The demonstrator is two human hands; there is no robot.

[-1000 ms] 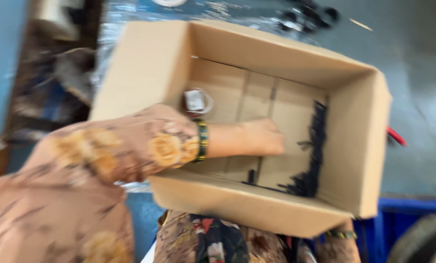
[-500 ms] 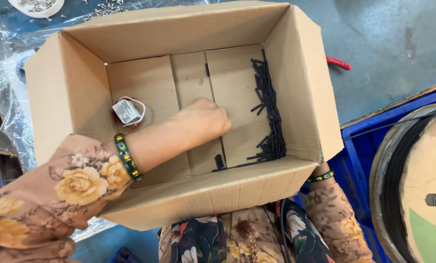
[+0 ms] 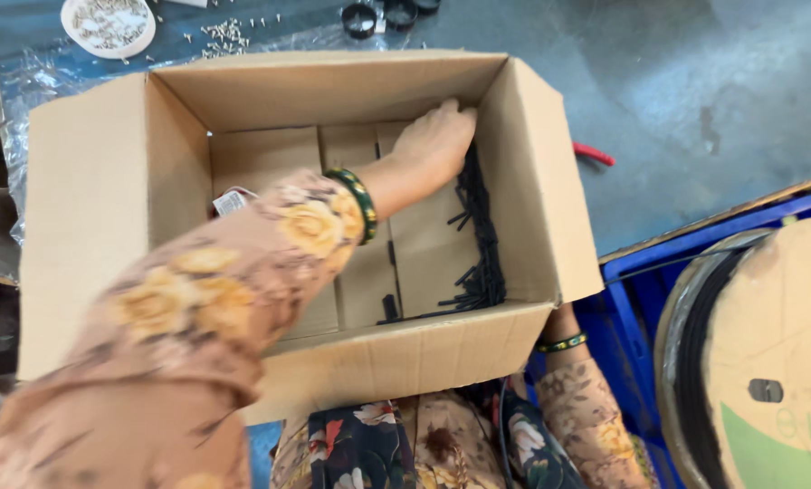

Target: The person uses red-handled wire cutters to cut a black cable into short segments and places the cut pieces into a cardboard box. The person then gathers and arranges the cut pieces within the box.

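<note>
A grey concrete floor (image 3: 695, 81) is seen behind the work, with clear plastic sheeting (image 3: 34, 81) spread at its far left corner and a blue crate (image 3: 641, 299) holding a large cable spool (image 3: 768, 362) at the near right. An open cardboard box (image 3: 89, 208) is held over the lap, tilted towards the right. Since half a second ago the left hand (image 3: 434, 140) has been moved from the middle of the box floor to the far right corner, where the fingers are now laid half curled against the far wall, just above the row of short black pieces (image 3: 482, 244) gathered along the right wall; whether anything is pinched in that grip cannot be told. The box itself has been swung so that the pieces lie banked in the right-hand crease, which suggests they are being swept or gathered along that wall. A small tagged item (image 3: 231, 201) remains at the left wall, partly hidden by the sleeve. Of the right hand only the bangled wrist (image 3: 564, 342) is seen, passing under the near right corner of the box; its grip is hidden.
</note>
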